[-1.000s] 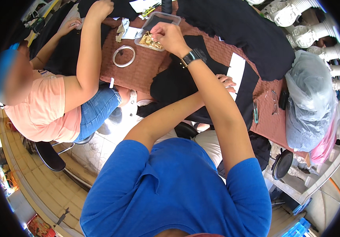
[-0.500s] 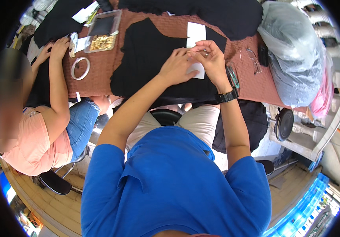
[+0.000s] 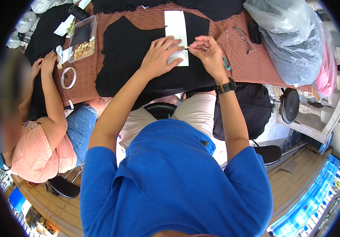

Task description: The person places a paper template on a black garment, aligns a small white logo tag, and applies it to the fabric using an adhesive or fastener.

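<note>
Black cloth (image 3: 138,59), white strip (image 3: 176,23) under both hands (image 3: 160,55) (image 3: 205,53), table edge near

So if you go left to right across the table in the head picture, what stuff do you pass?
White ring → clear box → black cloth → left hand → right hand → glasses → big plastic bag.

Brown table (image 3: 257,67); wood floor (image 3: 296,173); daylight
</note>
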### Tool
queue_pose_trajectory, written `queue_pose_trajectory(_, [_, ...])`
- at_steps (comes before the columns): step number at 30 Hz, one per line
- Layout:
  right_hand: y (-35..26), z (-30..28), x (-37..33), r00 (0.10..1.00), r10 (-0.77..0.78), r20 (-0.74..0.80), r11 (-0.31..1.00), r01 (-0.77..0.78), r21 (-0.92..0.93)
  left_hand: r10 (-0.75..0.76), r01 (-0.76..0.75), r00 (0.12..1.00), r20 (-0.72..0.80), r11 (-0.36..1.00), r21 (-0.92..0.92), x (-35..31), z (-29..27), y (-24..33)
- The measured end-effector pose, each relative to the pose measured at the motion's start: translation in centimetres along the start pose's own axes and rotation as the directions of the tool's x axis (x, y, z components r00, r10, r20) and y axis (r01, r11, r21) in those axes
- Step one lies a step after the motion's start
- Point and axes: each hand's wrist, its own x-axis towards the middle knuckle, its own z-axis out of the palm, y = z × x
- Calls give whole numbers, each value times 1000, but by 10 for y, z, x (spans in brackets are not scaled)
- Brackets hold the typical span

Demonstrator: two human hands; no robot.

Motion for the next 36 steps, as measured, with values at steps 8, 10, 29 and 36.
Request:
queue_pose_trajectory(8, [3, -1, 0, 1000, 18, 6, 1000, -18, -12, 25, -25, 999, -41, 1000, -6, 0, 3, -2])
queue_pose_trajectory(10, [5, -2, 0, 1000, 13, 9, 1000, -13, 12, 24, -24, 999, -39, 1000, -5, 0, 3, -1])
queue_pose_trajectory(29, [11, 11, 4, 972, -233, -21, 788, 176, -589, 71, -70, 997, -34, 997, 27, -1, 5, -3])
queue_pose_trajectory(36, [13, 14, 7, 978, -196, -75, 771, 106, -628, 47, -48, 999, 12, 997, 53, -2, 3, 1])
